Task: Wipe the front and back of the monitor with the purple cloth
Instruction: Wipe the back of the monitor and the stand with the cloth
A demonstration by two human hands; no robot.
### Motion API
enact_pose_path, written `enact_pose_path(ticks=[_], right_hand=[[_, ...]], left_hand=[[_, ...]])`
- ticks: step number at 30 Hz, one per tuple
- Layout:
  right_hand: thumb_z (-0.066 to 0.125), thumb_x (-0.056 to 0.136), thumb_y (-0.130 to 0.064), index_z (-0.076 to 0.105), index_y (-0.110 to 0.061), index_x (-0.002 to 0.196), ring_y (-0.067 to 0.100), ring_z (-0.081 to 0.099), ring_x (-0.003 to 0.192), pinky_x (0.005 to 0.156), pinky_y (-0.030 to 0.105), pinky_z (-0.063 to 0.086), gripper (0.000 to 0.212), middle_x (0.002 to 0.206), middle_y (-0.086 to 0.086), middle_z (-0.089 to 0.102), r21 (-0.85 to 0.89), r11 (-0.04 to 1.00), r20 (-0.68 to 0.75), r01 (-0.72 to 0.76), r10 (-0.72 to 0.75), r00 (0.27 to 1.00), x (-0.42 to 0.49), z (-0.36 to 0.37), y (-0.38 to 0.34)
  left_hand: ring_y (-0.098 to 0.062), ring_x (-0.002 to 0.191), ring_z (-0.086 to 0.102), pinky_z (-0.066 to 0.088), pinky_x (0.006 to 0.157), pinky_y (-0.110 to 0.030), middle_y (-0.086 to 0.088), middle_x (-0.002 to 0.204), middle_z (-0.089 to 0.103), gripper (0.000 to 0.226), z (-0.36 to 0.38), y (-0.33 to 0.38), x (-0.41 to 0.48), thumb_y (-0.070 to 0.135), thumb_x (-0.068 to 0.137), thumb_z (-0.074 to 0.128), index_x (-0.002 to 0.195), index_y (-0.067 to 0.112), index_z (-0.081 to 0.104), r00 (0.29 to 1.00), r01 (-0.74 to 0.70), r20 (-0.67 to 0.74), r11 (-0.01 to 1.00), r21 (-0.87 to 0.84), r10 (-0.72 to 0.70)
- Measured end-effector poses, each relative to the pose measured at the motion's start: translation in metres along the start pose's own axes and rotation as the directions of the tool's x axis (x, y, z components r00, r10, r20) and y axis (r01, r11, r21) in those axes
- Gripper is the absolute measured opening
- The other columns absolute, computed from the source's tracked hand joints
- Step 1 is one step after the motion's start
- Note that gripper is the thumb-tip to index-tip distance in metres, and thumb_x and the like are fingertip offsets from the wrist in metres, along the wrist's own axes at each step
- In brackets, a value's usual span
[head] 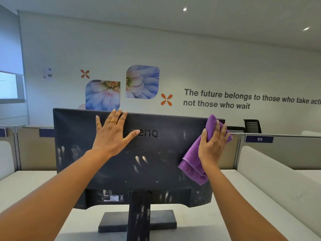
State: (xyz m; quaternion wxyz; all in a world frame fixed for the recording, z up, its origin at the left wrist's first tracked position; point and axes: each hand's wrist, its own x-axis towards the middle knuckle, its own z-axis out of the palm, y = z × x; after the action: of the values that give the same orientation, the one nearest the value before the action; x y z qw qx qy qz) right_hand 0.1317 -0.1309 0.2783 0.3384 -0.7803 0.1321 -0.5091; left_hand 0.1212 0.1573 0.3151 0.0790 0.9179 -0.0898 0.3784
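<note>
Fingers (119,117) of our left hand (111,136) lie straight and spread, flat on the back of the monitor (156,169), tips at its top edge. The thumb hides part of the logo, so it reads "enQ". Our right hand (212,146) grips the purple cloth (192,164) against the monitor's upper right corner. It stands on the counter (243,197). At right, a partition tag (259,139) reads 111.

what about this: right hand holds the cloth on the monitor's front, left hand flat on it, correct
Not the front. The head view shows the right hand holding the cloth on the monitor's back; the left hand lies flat on it.
</note>
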Motion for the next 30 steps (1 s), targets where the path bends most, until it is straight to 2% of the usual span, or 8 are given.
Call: enact_pose_path(ticks=[4,7,11,14,18,21,26,30], right_hand=[[0.04,0.097,-0.03,0.025,-0.019,0.146,0.035,0.003,0.142,0.113,0.054,0.006,0.052,0.154,0.008,0.016,-0.019,0.978,0.007,0.21,-0.21,0.978,-0.005,0.012,-0.018],[0.047,0.089,-0.025,0.033,-0.016,0.141,0.036,0.017,0.137,0.107,0.057,0.011,0.055,0.148,0.011,0.032,-0.063,0.888,0.039,0.455,-0.453,0.891,-0.023,0.022,-0.024],[0.049,0.086,-0.019,0.034,-0.012,0.14,0.035,0.026,0.135,0.103,0.057,0.024,0.056,0.145,0.011,0.038,-0.075,0.788,0.089,0.611,-0.605,0.791,-0.03,0.016,0.002],[0.046,0.089,-0.017,0.032,-0.013,0.141,0.033,0.026,0.136,0.104,0.055,0.03,0.054,0.146,0.009,0.036,-0.068,0.782,0.099,0.62,-0.613,0.784,-0.023,0.006,0.032],[0.046,0.094,-0.009,0.028,-0.013,0.143,0.025,0.013,0.14,0.11,0.051,0.026,0.052,0.15,0.002,0.023,0.034,0.916,0.007,0.399,-0.399,0.917,0.001,-0.004,0.049],[0.045,0.095,-0.009,0.027,-0.011,0.143,0.025,0.011,0.141,0.113,0.049,0.023,0.051,0.151,0.004,0.022,0.111,0.948,-0.009,0.299,-0.3,0.954,0.022,-0.007,0.037],[0.045,0.094,-0.014,0.029,-0.016,0.142,0.027,0.013,0.139,0.111,0.051,0.012,0.05,0.149,0.003,0.025,-0.017,0.838,0.065,0.545,-0.543,0.837,0.005,0.005,-0.002],[0.036,0.093,-0.027,0.03,-0.015,0.142,0.03,0.022,0.138,0.108,0.053,0.021,0.051,0.148,0.007,0.033,-0.046,0.699,0.158,0.713,-0.7,0.696,-0.031,0.02,-0.01]], left_hand=[[-0.013,0.145,-0.004,-0.01,0.112,-0.052,0.0,0.158,0.005,0.096,0.002,-0.002,0.0,0.076,0.071,0.011,0.149,0.02,0.009,1.0,0.014,-0.001,1.0,-0.001,-0.014],[-0.013,0.145,-0.005,-0.011,0.112,-0.052,0.001,0.158,0.003,0.101,0.002,0.0,0.001,0.08,0.067,0.006,0.149,0.021,0.008,1.0,0.018,0.009,1.0,0.003,-0.018],[-0.013,0.145,-0.006,-0.009,0.112,-0.053,0.001,0.158,0.002,0.094,0.001,0.002,0.001,0.073,0.071,0.013,0.149,0.021,0.007,1.0,0.022,0.013,1.0,-0.008,-0.021],[-0.013,0.145,-0.005,-0.008,0.112,-0.053,0.001,0.158,0.002,0.094,0.0,0.003,0.001,0.073,0.071,0.014,0.149,0.021,0.008,1.0,0.019,0.022,1.0,-0.017,-0.019],[-0.013,0.145,-0.006,-0.007,0.112,-0.054,0.001,0.158,0.001,0.094,0.001,0.002,0.0,0.073,0.071,0.015,0.149,0.021,0.007,0.999,0.031,0.021,0.999,-0.024,-0.031],[-0.012,0.144,-0.008,-0.009,0.112,-0.054,0.003,0.158,-0.002,0.094,0.0,0.001,-0.001,0.073,0.071,0.013,0.149,0.022,0.005,0.999,0.036,0.041,0.999,-0.014,-0.036],[-0.011,0.144,-0.009,-0.01,0.111,-0.055,0.004,0.157,-0.004,0.094,0.0,0.003,0.0,0.073,0.07,0.011,0.149,0.023,0.002,0.997,0.05,0.055,0.999,-0.006,-0.05],[-0.011,0.144,-0.01,-0.01,0.111,-0.055,0.004,0.157,-0.005,0.094,-0.001,0.001,0.0,0.074,0.07,0.011,0.149,0.023,0.001,0.997,0.046,0.064,0.999,0.002,-0.046]])
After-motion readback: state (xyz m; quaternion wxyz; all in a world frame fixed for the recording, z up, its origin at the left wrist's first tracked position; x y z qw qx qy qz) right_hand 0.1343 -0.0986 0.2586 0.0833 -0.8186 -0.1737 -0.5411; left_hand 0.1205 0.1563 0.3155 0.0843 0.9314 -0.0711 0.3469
